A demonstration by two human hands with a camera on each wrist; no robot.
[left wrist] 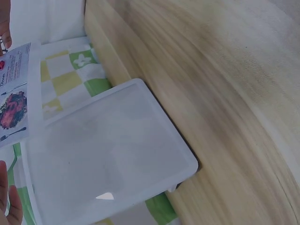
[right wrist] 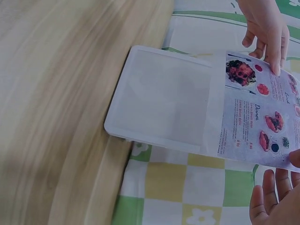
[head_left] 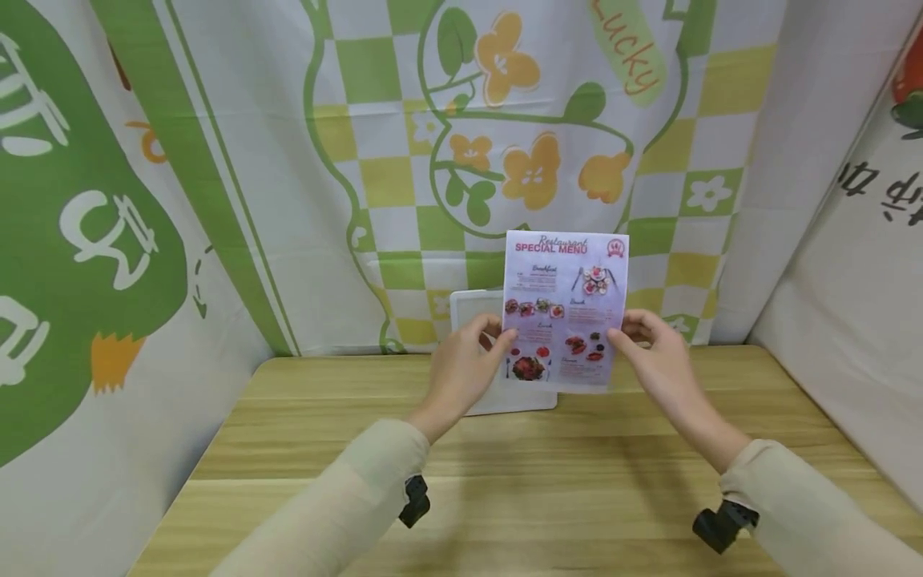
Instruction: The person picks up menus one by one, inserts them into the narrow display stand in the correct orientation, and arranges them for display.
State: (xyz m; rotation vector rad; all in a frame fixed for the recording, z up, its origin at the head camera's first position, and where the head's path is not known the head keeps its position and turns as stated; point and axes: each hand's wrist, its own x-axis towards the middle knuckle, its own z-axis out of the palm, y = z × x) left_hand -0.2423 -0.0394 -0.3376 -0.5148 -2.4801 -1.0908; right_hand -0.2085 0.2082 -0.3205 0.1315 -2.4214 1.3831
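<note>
White paper menu sheet with red heading lettering (head_left: 566, 308): held up near the table's back edge, print toward the person, long axis near vertical. It sits directly between the hands, gripped at both long edges below mid-height. Left hand (head_left: 467, 359): thumb on the printed face, fingers curled behind, pinching the left edge. Right hand (head_left: 659, 350): same pinch, right edge. Behind the sheet and offset to the left, a white rectangular panel with a raised rim (right wrist: 159, 98) stands upright or leaning on the pale wood-grain table (head_left: 577, 489); the sheet overlaps part of it. Left hand is nearer the panel. Sheet-to-panel contact: cannot be determined. Beyond both hangs a green-and-yellow checked cloth (head_left: 369, 70).
</note>
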